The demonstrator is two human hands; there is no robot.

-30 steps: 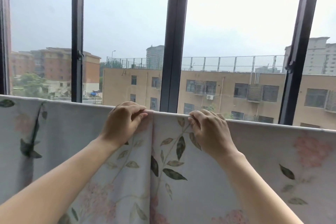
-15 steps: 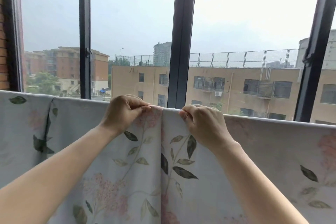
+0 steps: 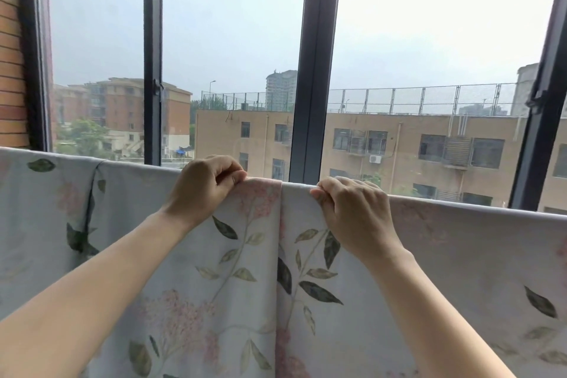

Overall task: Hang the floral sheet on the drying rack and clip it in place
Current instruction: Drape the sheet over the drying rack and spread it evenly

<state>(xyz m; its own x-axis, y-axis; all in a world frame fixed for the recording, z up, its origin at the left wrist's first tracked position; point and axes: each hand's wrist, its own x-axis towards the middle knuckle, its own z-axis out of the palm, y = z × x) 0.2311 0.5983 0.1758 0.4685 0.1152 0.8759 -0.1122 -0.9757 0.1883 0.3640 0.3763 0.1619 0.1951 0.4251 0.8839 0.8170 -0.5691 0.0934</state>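
Pale cloth with pink flowers and green leaves, the sheet (image 3: 460,255) lies over the top bar of the rack, which is hidden under it, and it falls down on the near side. It stretches from the far left to the far right, in front of the window (image 3: 316,70). The left hand (image 3: 205,190) pinches the top edge between thumb and curled fingers, just left of a vertical fold (image 3: 279,255) where one part of the cloth overlaps the other. The right hand (image 3: 356,212) grips the same edge just right of this fold, its fingers curled over the top.

I judge that the hanging is nearly done and that the step in hand is to straighten the cloth along the bar. The next move calls for pulling the overlap flat, then for one hand to let go and fetch a clip while the other holds the edge. No clip is in view, and no container either, so I cannot tell where the clips are kept.
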